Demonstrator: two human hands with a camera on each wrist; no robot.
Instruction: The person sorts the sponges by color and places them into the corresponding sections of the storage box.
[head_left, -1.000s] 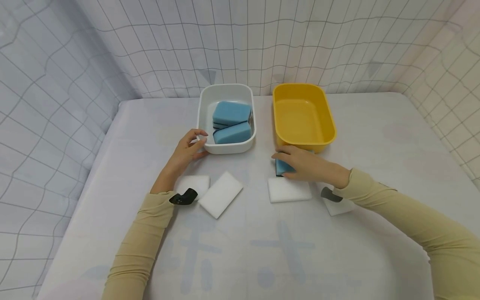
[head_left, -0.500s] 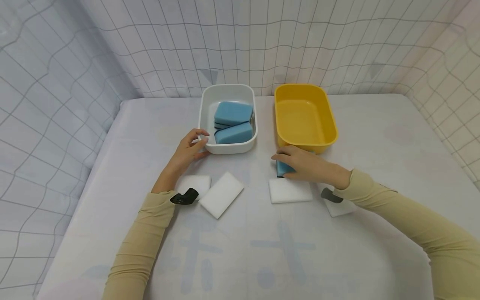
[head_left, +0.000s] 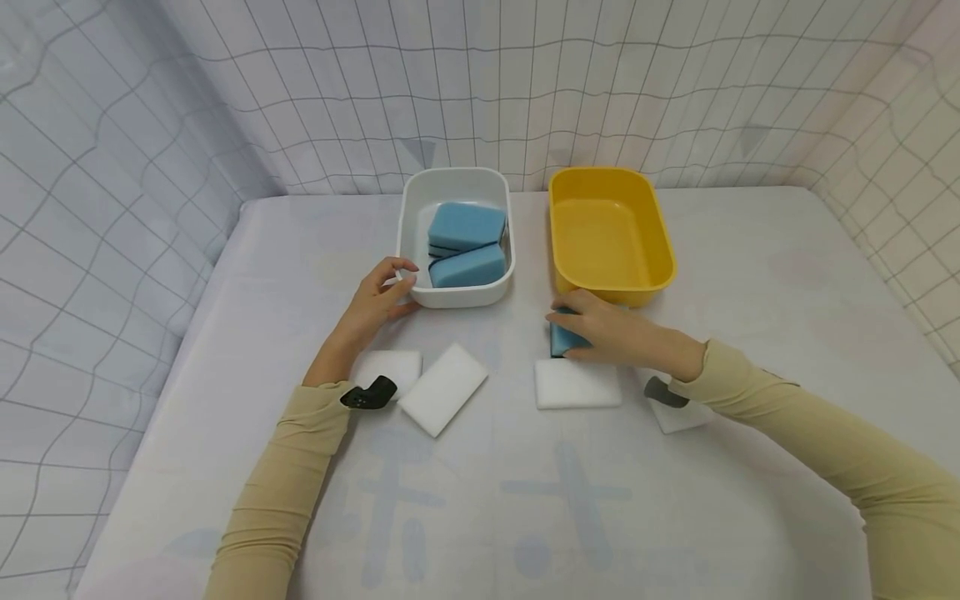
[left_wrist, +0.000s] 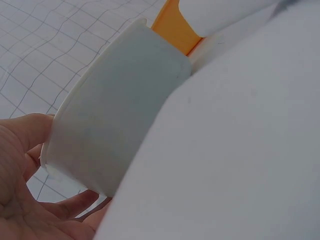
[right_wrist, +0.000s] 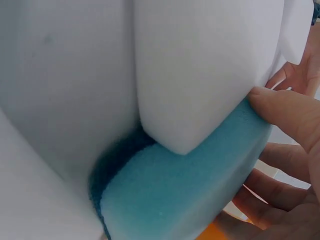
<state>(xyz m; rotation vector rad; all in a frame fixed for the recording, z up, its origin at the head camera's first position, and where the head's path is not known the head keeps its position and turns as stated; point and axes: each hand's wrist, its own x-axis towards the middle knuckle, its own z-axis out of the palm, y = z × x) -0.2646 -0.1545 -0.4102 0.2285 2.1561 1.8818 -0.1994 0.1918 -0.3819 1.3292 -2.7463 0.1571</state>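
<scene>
At the near-left corner of a white plastic tub (head_left: 461, 297), my left hand (head_left: 371, 304) holds the rim with curled fingers. Two blue sponges (head_left: 467, 225) with dark scrubbing layers lie in that tub, one leaning. My right hand (head_left: 611, 329) grips another blue sponge (head_left: 567, 340) on the table, just in front of a yellow tub (head_left: 603, 242). The right wrist view has the thumb on this sponge's near side, the fingers round its far side. A white sponge block (head_left: 577, 384) touches its near edge.
Two white sponge blocks, one angled (head_left: 444, 390) and one partly behind the left wrist device (head_left: 369, 393), lie at left. Another white block (head_left: 678, 415) sits under the right wrist. A gridded cloth wall (head_left: 480, 92) rises behind both tubs.
My right hand and its blue sponge have shifted slightly nearer and left. The white block touching it has slid slightly left too. The left hand stays on the tub's rim.
</scene>
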